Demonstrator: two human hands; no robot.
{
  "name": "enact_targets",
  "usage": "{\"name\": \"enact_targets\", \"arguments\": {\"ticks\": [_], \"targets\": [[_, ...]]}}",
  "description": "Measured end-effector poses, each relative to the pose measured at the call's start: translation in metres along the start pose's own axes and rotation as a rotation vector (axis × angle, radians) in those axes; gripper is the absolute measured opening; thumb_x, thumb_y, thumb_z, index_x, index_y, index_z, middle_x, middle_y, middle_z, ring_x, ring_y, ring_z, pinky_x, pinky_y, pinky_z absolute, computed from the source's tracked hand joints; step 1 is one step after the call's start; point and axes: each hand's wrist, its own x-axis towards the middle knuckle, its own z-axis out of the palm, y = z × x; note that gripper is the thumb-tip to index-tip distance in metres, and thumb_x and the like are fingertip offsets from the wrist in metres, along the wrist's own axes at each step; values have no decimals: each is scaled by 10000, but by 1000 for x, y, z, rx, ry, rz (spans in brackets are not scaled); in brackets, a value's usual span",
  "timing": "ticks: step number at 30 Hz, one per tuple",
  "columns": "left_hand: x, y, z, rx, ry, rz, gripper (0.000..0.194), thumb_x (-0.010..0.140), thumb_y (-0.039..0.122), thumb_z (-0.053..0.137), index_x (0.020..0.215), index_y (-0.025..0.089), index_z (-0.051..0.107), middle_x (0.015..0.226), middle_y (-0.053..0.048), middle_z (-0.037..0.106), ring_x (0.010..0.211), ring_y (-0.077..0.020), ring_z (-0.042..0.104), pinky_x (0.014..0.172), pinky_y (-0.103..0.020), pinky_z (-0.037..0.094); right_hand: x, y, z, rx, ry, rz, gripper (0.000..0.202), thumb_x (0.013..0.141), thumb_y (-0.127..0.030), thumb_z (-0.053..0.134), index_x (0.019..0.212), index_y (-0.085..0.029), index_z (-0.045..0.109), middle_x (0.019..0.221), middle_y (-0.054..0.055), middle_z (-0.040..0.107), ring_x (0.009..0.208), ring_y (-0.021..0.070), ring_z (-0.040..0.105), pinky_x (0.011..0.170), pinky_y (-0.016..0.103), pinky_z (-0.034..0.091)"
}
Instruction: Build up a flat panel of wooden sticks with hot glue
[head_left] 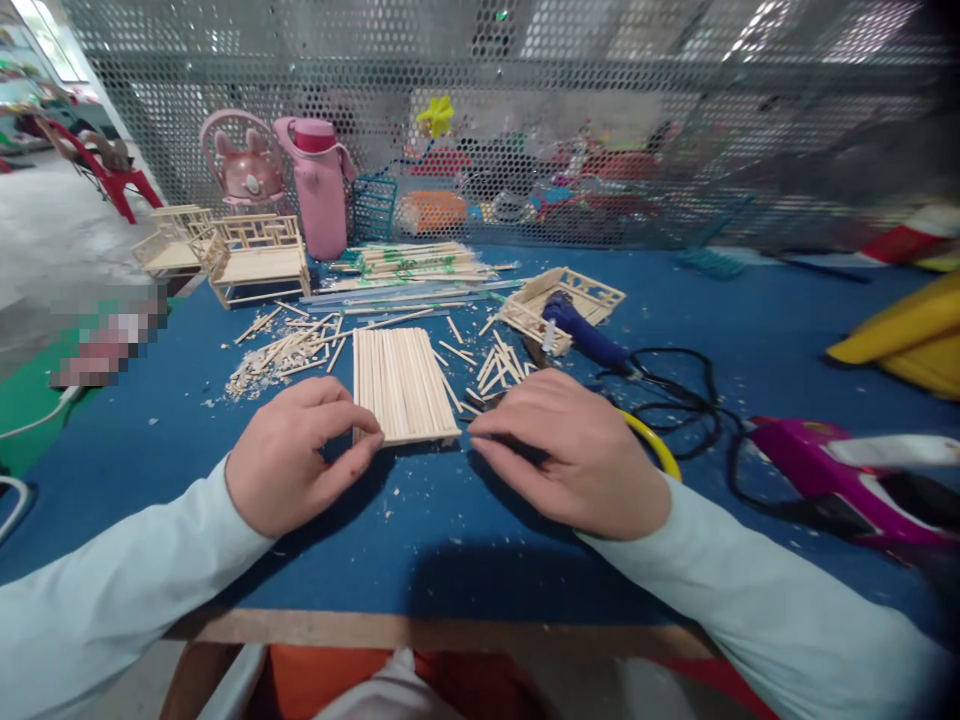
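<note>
A flat panel of pale wooden sticks (pixel 397 380) laid side by side rests on the blue table, with a crosswise stick along its near edge. My left hand (pixel 304 455) pinches the panel's near left corner between thumb and forefinger. Just off the near right corner is my right hand (pixel 570 450), its thumb and forefinger drawn together; anything between them is too small to make out. A tool with a yellow handle (pixel 656 445) lies partly hidden beneath that hand. Short cut sticks (pixel 501 365) are scattered beyond it.
A blue glue gun (pixel 585 330) leans on a small stick frame (pixel 600 290); its black cord loops rightward. Stick-built miniature benches (pixel 259 265), a pink bottle (pixel 321 195) and stick bundles (pixel 420 262) stand behind. A magenta tool (pixel 817 470) lies at right. Perforated metal (pixel 525 60) backs the table.
</note>
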Motion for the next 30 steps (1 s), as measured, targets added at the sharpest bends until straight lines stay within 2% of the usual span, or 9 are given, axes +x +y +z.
{"name": "enact_targets", "arguments": {"ticks": [6, 13, 25, 28, 30], "targets": [[-1, -3, 5, 15, -27, -5, 158, 790, 217, 530, 743, 176, 675, 682, -38, 638, 628, -130, 569, 581, -236, 450, 2, 4, 11, -12, -33, -36, 165, 845, -192, 496, 791, -159, 648, 653, 34, 623, 628, 138, 532, 641, 296, 370], [1, -1, 5, -97, -69, -147, 148, 753, 195, 533, 673, 178, 656, 640, -12, 640, 598, -114, 571, 585, -225, 443, 3, 4, 15, -27, -66, -15, 194, 863, -196, 464, 802, -151, 643, 655, 42, 618, 647, 153, 529, 646, 299, 359], [2, 1, 4, -155, -116, -239, 145, 733, 203, 539, 614, 174, 617, 614, 0, 633, 575, -114, 558, 566, -232, 423, 3, 6, 17, -5, -51, -22, 175, 843, -179, 491, 794, -159, 658, 638, 32, 618, 632, 147, 536, 635, 292, 364], [2, -1, 4, -209, -89, -275, 126, 748, 236, 543, 694, 174, 639, 632, -6, 626, 589, -119, 552, 575, -241, 425, 3, 7, 15, 25, -30, -19, 163, 838, -178, 500, 799, -164, 658, 650, 35, 633, 640, 148, 549, 637, 293, 381], [3, -4, 2, -269, -3, -349, 158, 772, 261, 523, 836, 170, 635, 605, 9, 580, 549, -110, 514, 538, -237, 410, 2, 6, 12, 62, 32, 23, 156, 839, -169, 496, 857, -166, 651, 708, 45, 656, 672, 150, 567, 653, 295, 402]]}}
